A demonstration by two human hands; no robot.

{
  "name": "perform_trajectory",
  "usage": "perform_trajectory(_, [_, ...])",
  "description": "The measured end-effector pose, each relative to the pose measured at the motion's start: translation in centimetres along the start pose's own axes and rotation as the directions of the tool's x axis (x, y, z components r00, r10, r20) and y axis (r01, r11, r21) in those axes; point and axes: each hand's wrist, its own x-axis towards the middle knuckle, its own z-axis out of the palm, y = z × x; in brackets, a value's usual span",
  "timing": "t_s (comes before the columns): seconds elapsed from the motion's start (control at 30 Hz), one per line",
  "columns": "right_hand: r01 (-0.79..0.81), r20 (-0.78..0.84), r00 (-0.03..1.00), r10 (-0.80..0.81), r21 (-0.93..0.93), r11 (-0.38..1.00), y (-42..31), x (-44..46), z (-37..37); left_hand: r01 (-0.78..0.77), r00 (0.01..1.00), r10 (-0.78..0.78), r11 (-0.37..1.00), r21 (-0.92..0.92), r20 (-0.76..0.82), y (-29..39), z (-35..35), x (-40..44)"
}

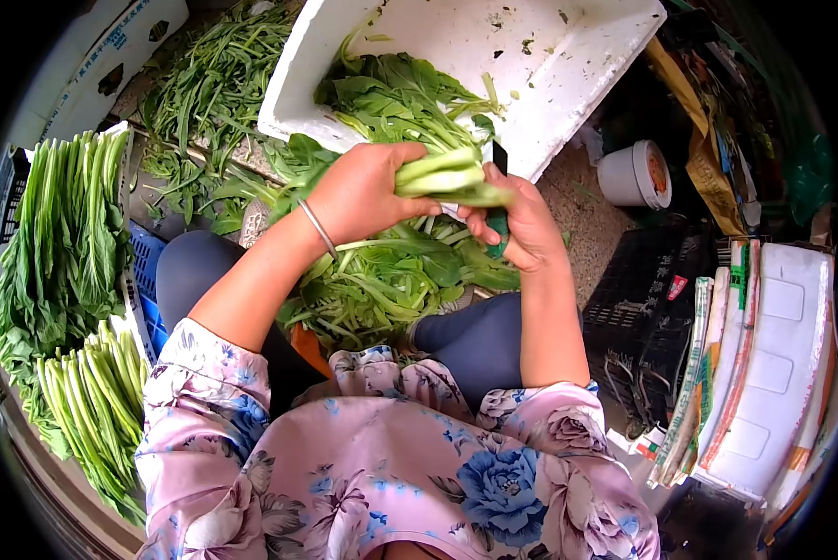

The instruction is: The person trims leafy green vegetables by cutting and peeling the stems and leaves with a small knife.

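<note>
My left hand (pixel 367 191), with a metal bangle at the wrist, is wrapped round a small bunch of leafy greens (pixel 437 175). The pale stem ends point right, toward my other hand. My right hand (pixel 521 219) grips a knife (pixel 497 229) by its green handle, and its dark blade stands up beside the stems. The thumb side of that hand meets the stem ends. More greens (pixel 400 89) lie in the tilted white foam box (pixel 577 103) just beyond my hands. Below them, loose leaves (pixel 372 285) are heaped between my knees.
On the left, long-stemmed greens (pixel 64 215) and a second stack of stems (pixel 97 392) lie beside a blue crate (pixel 146 261). Cut leaves (pixel 213 84) cover the ground at upper left. A white bucket (pixel 629 175), black crates (pixel 643 299) and foam panels (pixel 764 373) stand right.
</note>
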Motion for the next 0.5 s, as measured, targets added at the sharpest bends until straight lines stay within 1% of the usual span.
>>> perform_trajectory(0.03, [0.068, 0.017, 0.998, -0.068, 0.013, 0.998, 0.1, 0.1, -0.4, -0.047, 0.996, 0.031, 0.98, -0.195, -0.086, -0.7, 0.6, 0.1])
perform_trajectory(0.07, [0.076, 0.023, 0.997, -0.077, 0.016, 0.997, 0.2, 0.3, -0.6, 0.019, 0.998, -0.038, 0.955, -0.295, -0.057, -0.8, 0.4, 0.3])
perform_trajectory(0.13, [0.244, -0.033, 0.97, -0.242, 0.065, 0.968, 0.4, 0.6, -1.0, 0.094, 0.991, -0.123, 0.911, -0.401, -0.047, -0.7, 0.1, 0.5])
perform_trajectory(0.17, [0.278, -0.014, 0.961, -0.277, 0.043, 0.96, 0.3, 0.3, -0.8, 0.095, 0.991, -0.125, 0.913, -0.398, -0.052, -1.0, 0.1, 0.6])
perform_trajectory(0.2, [0.276, -0.01, 0.961, -0.275, 0.047, 0.96, 0.4, 0.2, -0.6, 0.108, 0.989, -0.141, 0.895, -0.434, -0.043, -1.6, 0.3, 0.8])
perform_trajectory(0.23, [0.36, 0.001, 0.933, -0.36, -0.045, 0.932, 0.6, 0.0, -0.3, 0.124, 0.987, -0.156, 0.875, -0.469, -0.031, -1.9, 0.4, 0.9])
perform_trajectory(0.27, [0.438, 0.016, 0.898, -0.44, -0.135, 0.889, 0.7, -0.2, -0.2, 0.132, 0.986, -0.162, 0.875, -0.466, -0.025, -1.9, 0.5, 0.9])
perform_trajectory(0.33, [0.435, 0.017, 0.9, -0.436, -0.124, 0.892, 0.9, -0.6, -0.1, 0.159, 0.984, -0.18, 0.901, -0.404, -0.014, -1.7, 0.5, 0.9])
perform_trajectory(0.4, [0.434, 0.11, 0.901, -0.42, -0.261, 0.862, 0.7, -0.9, 0.1, 0.2, 0.978, -0.204, 0.895, -0.399, 0.032, -1.6, 0.5, 0.9])
perform_trajectory(0.47, [0.432, 0.098, 0.901, -0.422, -0.256, 0.865, 1.0, -0.9, 0.4, 0.185, 0.982, -0.188, 0.89, -0.417, 0.033, -1.7, 0.6, 1.0])
perform_trajectory(0.5, [0.44, 0.096, 0.897, -0.431, -0.284, 0.852, 1.0, -1.0, 0.6, 0.177, 0.983, -0.18, 0.889, -0.422, 0.032, -1.8, 0.7, 1.1])
